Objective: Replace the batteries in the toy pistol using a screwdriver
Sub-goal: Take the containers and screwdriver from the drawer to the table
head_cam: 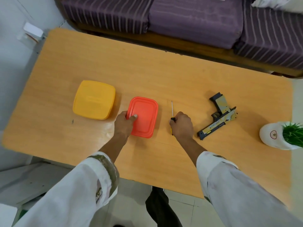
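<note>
Toy pistol (218, 117) lies on its side on the right part of a light wooden table (147, 71), muzzle toward the near edge and grip toward the far edge, untouched and just beside the person's right hand (182, 125).

Seen from the head camera, that hand has its fingers curled round the black-and-yellow handle of a slim screwdriver (172, 108), whose metal shaft points away from the person along the tabletop. The tool looks low and flat against the wood, which suggests it is only now being picked up and is not yet aimed at any screw.

The left hand (124, 124) grips the near left corner of a red plastic box (145, 117), thumb pressed on the lid and the other fingers wrapped over the rim. The hold reads as a steadying or lid-lifting grip.

Left of it and a little farther back sits a yellow plastic box (94, 99), apart from both hands. Both boxes are lidded and opaque, so what they hold cannot be told. One may well carry the fresh batteries and the other be meant for the spent ones, but that is a guess.

A white pot of green grass (272, 135) stands at the table's right end, near the pistol. A purple striped sofa (188, 18) runs along the far side.

The battery swap appears not yet begun.
</note>
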